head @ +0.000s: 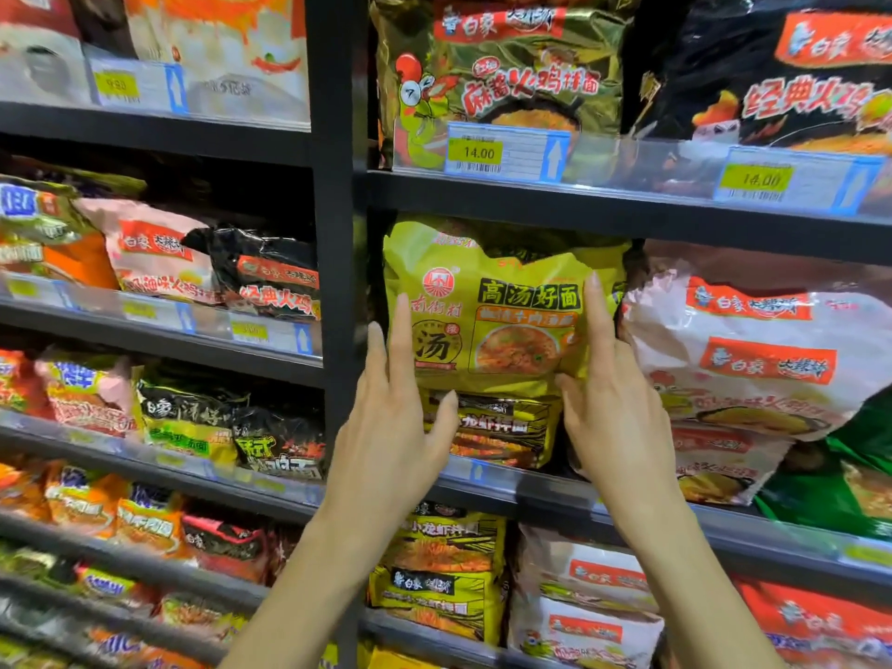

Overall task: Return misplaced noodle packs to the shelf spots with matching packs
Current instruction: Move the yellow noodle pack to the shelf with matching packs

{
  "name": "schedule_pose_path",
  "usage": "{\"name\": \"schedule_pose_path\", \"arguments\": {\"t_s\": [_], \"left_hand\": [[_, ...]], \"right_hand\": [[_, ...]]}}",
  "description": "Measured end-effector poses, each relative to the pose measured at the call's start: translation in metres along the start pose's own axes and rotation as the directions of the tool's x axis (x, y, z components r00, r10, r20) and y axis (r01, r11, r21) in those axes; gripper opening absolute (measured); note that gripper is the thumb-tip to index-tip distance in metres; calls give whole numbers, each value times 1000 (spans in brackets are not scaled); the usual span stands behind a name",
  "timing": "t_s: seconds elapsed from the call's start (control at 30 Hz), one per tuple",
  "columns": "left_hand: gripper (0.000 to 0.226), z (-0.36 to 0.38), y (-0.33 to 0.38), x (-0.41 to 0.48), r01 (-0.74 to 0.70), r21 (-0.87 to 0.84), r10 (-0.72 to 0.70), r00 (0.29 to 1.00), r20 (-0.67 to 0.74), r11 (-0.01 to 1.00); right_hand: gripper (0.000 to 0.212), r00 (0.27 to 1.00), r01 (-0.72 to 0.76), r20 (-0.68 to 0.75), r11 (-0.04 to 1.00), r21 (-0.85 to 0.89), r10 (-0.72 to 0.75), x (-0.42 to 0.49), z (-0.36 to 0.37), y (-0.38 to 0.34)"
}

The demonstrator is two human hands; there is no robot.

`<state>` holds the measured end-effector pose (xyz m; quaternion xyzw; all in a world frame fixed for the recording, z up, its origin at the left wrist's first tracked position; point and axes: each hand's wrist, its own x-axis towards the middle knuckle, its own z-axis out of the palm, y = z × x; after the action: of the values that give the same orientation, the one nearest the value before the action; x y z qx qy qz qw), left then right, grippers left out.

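Observation:
A yellow-green noodle multipack (502,311) with a red round logo lies on the middle shelf, on top of a yellow-and-black pack (502,429). My left hand (391,427) rests against its lower left edge, fingers spread, index finger up along the pack's face. My right hand (613,408) is at its right edge, index finger pointing up over the pack, thumb on its lower right corner. Both hands touch the pack with fingers apart; neither closes around it.
Pink-and-white packs (753,359) crowd the right side of the same shelf. Above, a gold pack (511,74) and a black pack (782,84) stand behind price tags reading 14.00 (478,153). A black upright post (338,224) divides the bays. Left shelves hold mixed packs (159,263).

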<state>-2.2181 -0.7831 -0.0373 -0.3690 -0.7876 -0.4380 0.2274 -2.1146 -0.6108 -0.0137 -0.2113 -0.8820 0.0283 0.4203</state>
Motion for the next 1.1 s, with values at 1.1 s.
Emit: {"name": "schedule_pose_path", "arguments": {"t_s": [1.1], "left_hand": [[116, 3, -13, -8, 6, -384, -3, 1000, 9, 923]], "right_hand": [[112, 999, 49, -19, 961, 274, -46, -41, 5, 12]]}}
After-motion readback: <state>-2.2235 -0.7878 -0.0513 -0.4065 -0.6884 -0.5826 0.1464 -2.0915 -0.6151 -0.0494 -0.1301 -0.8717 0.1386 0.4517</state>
